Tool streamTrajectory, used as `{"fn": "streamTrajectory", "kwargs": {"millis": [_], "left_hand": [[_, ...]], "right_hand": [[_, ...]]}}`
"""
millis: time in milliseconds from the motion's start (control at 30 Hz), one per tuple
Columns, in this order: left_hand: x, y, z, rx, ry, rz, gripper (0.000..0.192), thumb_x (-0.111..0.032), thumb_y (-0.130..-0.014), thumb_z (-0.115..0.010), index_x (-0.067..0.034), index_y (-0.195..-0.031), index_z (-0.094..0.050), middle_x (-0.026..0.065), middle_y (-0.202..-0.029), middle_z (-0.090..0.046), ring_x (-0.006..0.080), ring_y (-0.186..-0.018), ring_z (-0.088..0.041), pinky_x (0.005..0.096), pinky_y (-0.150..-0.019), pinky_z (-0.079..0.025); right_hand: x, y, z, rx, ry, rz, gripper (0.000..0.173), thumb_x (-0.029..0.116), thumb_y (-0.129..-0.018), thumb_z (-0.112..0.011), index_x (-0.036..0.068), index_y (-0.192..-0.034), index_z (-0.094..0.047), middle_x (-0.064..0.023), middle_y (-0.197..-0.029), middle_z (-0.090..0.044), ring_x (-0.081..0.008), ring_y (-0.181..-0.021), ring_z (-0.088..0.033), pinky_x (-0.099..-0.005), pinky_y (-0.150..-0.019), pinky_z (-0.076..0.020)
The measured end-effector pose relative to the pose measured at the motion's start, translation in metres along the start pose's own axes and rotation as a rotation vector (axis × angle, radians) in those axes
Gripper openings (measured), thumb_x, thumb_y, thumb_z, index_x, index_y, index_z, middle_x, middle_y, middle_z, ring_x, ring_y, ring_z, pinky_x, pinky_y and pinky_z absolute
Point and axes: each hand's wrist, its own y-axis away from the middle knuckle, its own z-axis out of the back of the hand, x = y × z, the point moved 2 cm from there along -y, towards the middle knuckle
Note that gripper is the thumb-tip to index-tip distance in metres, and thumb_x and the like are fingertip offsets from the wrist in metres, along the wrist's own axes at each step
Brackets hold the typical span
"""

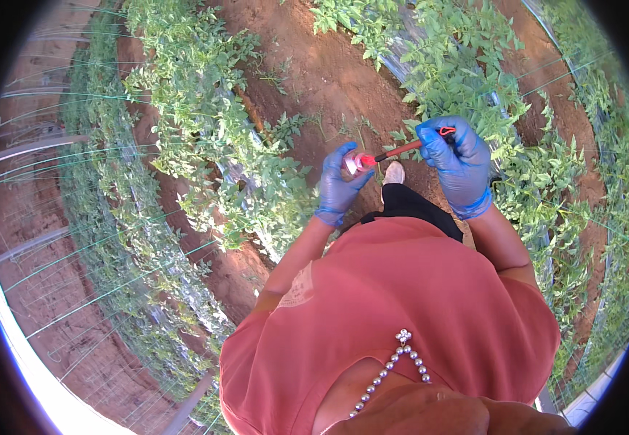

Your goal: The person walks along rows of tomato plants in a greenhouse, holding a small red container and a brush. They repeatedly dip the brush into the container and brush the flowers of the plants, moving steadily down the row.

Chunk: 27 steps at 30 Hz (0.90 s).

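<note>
My left hand (341,182), in a blue disposable glove, holds a small clear bottle (351,164) with red or pink in it, tilted with its mouth to the right. My right hand (455,163), gloved the same way, grips a slim red-handled tool (404,150) with a dark tip and a red loop (447,131) at its upper end. The tool's dark tip meets the red mouth of the bottle; whether it reaches inside is too small to tell. Both hands are in front of my body, above the soil path.
Rows of leafy plants, apparently tomato (461,70), grow on both sides through plastic mulch film (396,65). Bare soil (314,76) runs between the rows. Green strings (91,244) and curved pale poles (37,149) cross at the left. My shoe (394,173) is on the path.
</note>
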Motion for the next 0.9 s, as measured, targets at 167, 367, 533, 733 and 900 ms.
{"fn": "streamTrajectory", "kwargs": {"millis": [167,367,533,733,900], "left_hand": [[-0.018,-0.041,-0.008,-0.02,-0.067,-0.072,0.06,-0.015,-0.064,-0.082,-0.009,-0.117,-0.054,0.0106,-0.106,-0.057,0.0239,-0.095,-0.058,0.0335,-0.083,-0.047],[0.028,-0.063,-0.025,0.065,0.249,0.058,0.059,-0.016,-0.064,-0.082,-0.008,-0.116,-0.054,0.0113,-0.105,-0.058,0.0238,-0.094,-0.058,0.034,-0.082,-0.048],[0.023,-0.096,-0.034,0.239,0.254,-0.026,0.056,-0.012,-0.068,-0.08,-0.004,-0.116,-0.053,0.0076,-0.104,-0.06,0.0173,-0.095,-0.059,0.0309,-0.083,-0.048],[0.014,-0.124,-0.029,0.382,0.49,0.085,0.048,-0.008,-0.073,-0.074,-0.003,-0.116,-0.052,0.0045,-0.107,-0.056,0.0141,-0.098,-0.054,0.029,-0.087,-0.046],[0.012,-0.148,-0.025,0.449,0.474,0.003,0.054,-0.005,-0.074,-0.074,-0.003,-0.121,-0.047,0.0052,-0.11,-0.053,0.014,-0.102,-0.053,0.0284,-0.089,-0.046]], "right_hand": [[-0.019,-0.035,-0.014,0.19,0.175,0.158,0.011,0.014,-0.084,-0.065,0.004,-0.087,-0.063,-0.0091,-0.073,-0.061,-0.0179,-0.061,-0.058,-0.0278,-0.058,-0.0458],[-0.053,-0.047,-0.033,0.326,0.496,0.413,0.021,0.022,-0.083,-0.062,0.013,-0.101,-0.065,-0.0077,-0.071,-0.055,-0.0267,-0.063,-0.055,-0.0363,-0.055,-0.0431],[-0.043,-0.059,-0.02,0.305,0.364,0.224,0.022,0.023,-0.09,-0.055,0.011,-0.107,-0.062,-0.0096,-0.085,-0.063,-0.0271,-0.074,-0.063,-0.0351,-0.066,-0.05],[-0.021,-0.068,-0.012,0.074,0.094,-0.077,0.011,0.013,-0.087,-0.062,0.003,-0.091,-0.06,-0.0045,-0.076,-0.06,-0.0105,-0.068,-0.055,-0.0254,-0.064,-0.0463],[-0.007,-0.073,-0.007,-0.059,0.12,-0.071,0.007,0.008,-0.085,-0.062,0.002,-0.089,-0.063,-0.0029,-0.077,-0.059,-0.0093,-0.068,-0.052,-0.0235,-0.064,-0.0443]]}}
